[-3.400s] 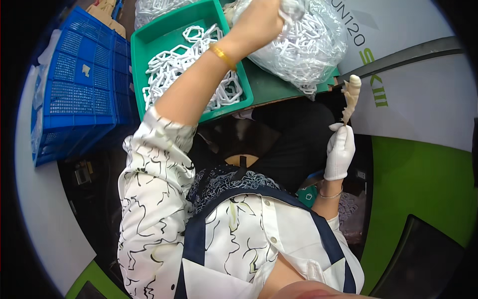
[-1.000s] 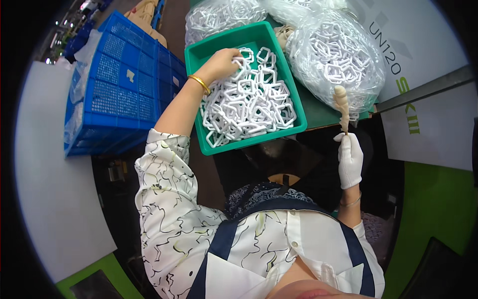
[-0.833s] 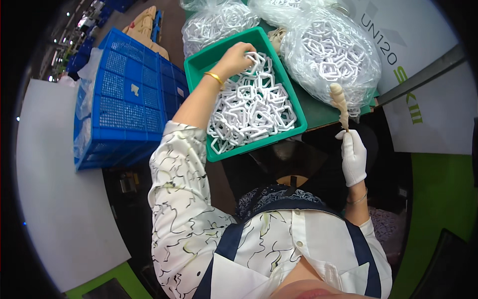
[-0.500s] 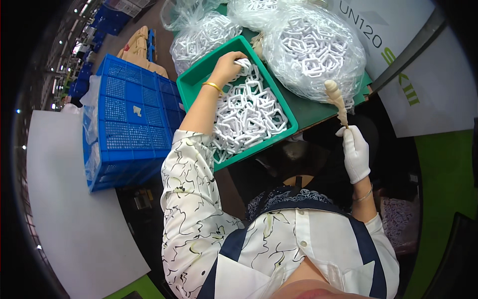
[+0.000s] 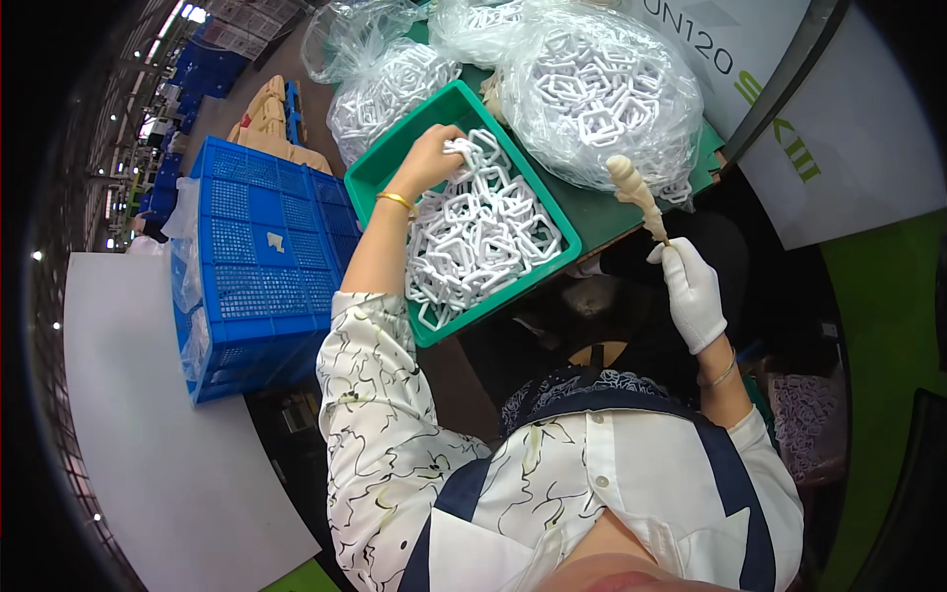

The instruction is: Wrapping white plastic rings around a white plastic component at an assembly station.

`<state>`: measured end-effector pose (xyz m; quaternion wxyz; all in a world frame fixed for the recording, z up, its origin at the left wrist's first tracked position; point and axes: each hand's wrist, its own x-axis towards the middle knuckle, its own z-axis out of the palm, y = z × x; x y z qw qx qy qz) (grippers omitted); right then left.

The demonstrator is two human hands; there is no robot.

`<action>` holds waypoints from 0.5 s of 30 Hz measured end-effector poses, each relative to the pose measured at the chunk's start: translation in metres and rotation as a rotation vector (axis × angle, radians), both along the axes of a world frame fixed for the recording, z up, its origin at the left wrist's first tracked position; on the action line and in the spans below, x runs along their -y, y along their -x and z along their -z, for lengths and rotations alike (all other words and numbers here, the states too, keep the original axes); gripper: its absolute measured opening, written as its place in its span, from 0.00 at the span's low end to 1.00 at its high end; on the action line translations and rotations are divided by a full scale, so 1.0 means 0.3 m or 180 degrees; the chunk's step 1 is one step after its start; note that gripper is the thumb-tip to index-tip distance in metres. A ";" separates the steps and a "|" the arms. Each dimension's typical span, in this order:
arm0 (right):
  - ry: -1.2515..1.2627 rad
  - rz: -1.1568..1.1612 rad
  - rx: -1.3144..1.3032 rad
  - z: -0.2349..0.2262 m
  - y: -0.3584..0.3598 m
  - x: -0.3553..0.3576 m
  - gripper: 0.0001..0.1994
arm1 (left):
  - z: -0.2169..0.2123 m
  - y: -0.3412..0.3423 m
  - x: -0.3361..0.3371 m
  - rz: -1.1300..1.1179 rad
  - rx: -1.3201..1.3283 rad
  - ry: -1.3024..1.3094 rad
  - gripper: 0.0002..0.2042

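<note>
My bare left hand (image 5: 432, 158) reaches into the far part of a green plastic bin (image 5: 569, 252). Its fingers are curled over white angular plastic rings (image 5: 478, 232) that lie heaped in the bin, and they grip some at the far end of the heap. The fingertips are partly hidden among the rings. In a white knit glove, my right hand (image 5: 692, 296) is closed on the thin lower end of a cream-coloured stick (image 5: 634, 192). The stick is lumpy, thick at its top, and held upright with a tilt to the left, outside the bin.
Clear plastic bags (image 5: 602, 99) full of similar white rings stand on the green tabletop (image 5: 602, 222) beyond the bin. A blue mesh crate (image 5: 261, 257) stands to the left. A grey metal post (image 5: 789, 84) rises at the right, beside a white panel (image 5: 848, 158).
The view has shifted slightly. My left hand has come a little nearer within the bin, still at the rings. My right hand keeps its hold on the cream-coloured stick.
</note>
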<state>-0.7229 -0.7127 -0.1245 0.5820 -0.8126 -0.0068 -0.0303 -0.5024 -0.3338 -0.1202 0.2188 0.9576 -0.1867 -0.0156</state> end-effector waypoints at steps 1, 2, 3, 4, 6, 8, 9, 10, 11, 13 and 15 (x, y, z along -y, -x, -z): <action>-0.0009 -0.0010 -0.0012 0.002 0.001 -0.005 0.14 | -0.037 0.029 -0.002 -0.0048 0.0083 0.0123 0.13; -0.0060 -0.0055 0.0000 0.005 -0.003 -0.016 0.14 | -0.069 0.056 0.003 -0.0337 -0.0138 0.0388 0.10; -0.0111 -0.0106 0.0009 0.006 -0.007 -0.029 0.14 | -0.096 0.088 0.007 -0.0475 -0.0332 0.0786 0.09; -0.0108 -0.0120 -0.0012 0.001 -0.011 -0.044 0.14 | -0.124 0.123 0.019 -0.0604 -0.0530 0.1190 0.08; -0.0164 -0.0159 0.0084 -0.009 -0.014 -0.063 0.13 | -0.185 0.217 0.126 -0.0452 -0.0750 0.1914 0.09; -0.0184 -0.0225 0.0208 -0.005 -0.024 -0.089 0.12 | -0.233 0.333 0.224 -0.0332 -0.0842 0.2573 0.13; -0.0393 -0.0232 0.0102 -0.020 -0.030 -0.104 0.12 | -0.228 0.384 0.274 -0.0383 -0.0729 0.2587 0.14; -0.0540 -0.0199 0.0000 -0.039 -0.033 -0.119 0.11 | -0.210 0.428 0.319 -0.0390 -0.0630 0.2655 0.16; -0.0569 -0.0298 0.0013 -0.047 -0.040 -0.132 0.11 | -0.192 0.474 0.361 -0.0347 -0.0627 0.2890 0.17; -0.0726 -0.0217 -0.0005 -0.077 -0.042 -0.166 0.11 | -0.139 0.528 0.439 -0.0210 -0.0536 0.3092 0.21; -0.0891 -0.0158 0.0101 -0.070 -0.049 -0.182 0.11 | -0.105 0.571 0.508 -0.0195 -0.0552 0.3038 0.20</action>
